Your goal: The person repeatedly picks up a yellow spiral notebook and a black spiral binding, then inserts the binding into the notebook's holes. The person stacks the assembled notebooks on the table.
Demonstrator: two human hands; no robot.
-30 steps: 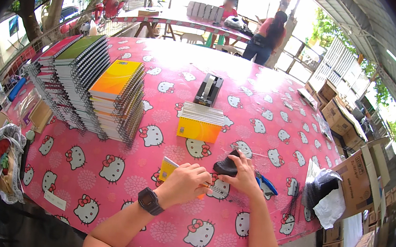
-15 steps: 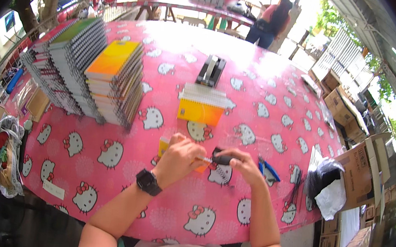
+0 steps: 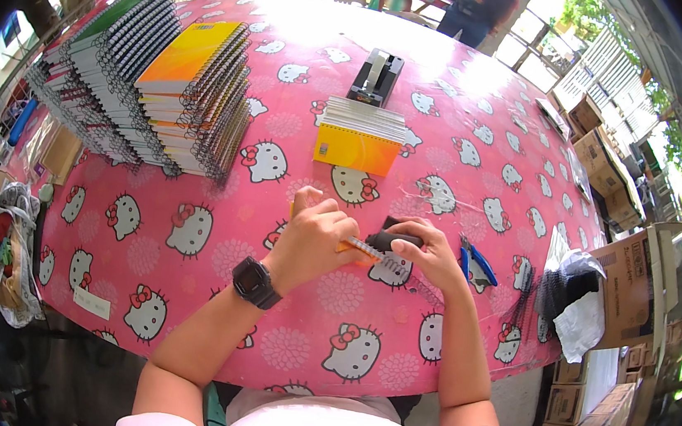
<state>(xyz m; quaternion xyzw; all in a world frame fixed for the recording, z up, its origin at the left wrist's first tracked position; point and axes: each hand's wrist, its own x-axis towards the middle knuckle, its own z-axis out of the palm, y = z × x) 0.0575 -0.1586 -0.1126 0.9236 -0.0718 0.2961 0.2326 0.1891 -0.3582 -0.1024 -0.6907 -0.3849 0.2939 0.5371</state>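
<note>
My left hand (image 3: pixel 315 235), with a black watch on its wrist, grips a small yellow-orange notebook (image 3: pixel 354 248) by its edge, just above the pink cartoon-cat tablecloth (image 3: pixel 184 280). My right hand (image 3: pixel 428 251) holds a black handled tool (image 3: pixel 392 239) against the notebook's edge, where a metal spiral wire (image 3: pixel 402 265) runs out to the right. The two hands touch the same notebook near the table's front middle.
A short stack of small orange notebooks (image 3: pixel 359 136) lies beyond the hands, with a black tape dispenser (image 3: pixel 376 75) behind it. Tall stacks of spiral notebooks (image 3: pixel 155 85) fill the left. Blue-handled pliers (image 3: pixel 477 262), black wire coils (image 3: pixel 553 289) and cardboard boxes (image 3: pixel 629 277) sit at right.
The view has tilted down and closer to the table. Both hands stay on the small notebook, and the spiral now shows further along its edge to the right.
</note>
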